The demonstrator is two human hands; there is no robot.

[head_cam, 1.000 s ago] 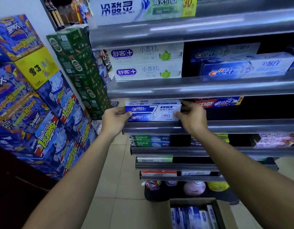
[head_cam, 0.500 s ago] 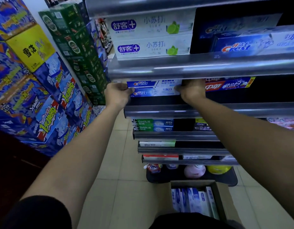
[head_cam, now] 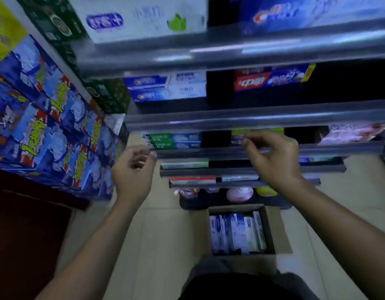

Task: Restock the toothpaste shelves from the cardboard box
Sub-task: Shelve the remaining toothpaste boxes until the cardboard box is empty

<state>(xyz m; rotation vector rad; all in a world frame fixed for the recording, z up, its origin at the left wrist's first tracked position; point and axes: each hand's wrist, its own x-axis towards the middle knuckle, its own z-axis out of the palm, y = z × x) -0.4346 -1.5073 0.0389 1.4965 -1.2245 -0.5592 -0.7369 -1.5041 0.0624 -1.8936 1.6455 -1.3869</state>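
Observation:
Two blue-and-white Crest toothpaste boxes (head_cam: 167, 87) lie stacked on a metal shelf (head_cam: 252, 120), with no hand on them. My left hand (head_cam: 133, 172) hangs in the air below that shelf, fingers loosely curled, holding nothing. My right hand (head_cam: 273, 156) hovers in front of the lower shelves, fingers relaxed and empty. On the floor under the shelves stands an open cardboard box (head_cam: 278, 230) with several blue-and-white toothpaste boxes (head_cam: 237, 232) standing in it.
Other toothpaste cartons fill the shelves: white ones (head_cam: 141, 18) above, a red one (head_cam: 269, 79) to the right, green Darlie ones (head_cam: 174, 140) below. Stacked blue drink cases (head_cam: 46, 118) and green cases (head_cam: 64, 24) stand close on the left. Beige floor tiles (head_cam: 165, 245) surround the box.
Both hands have let go of the Crest boxes on the shelf and dropped down away from it, now empty. The view has tilted downward toward the floor box.

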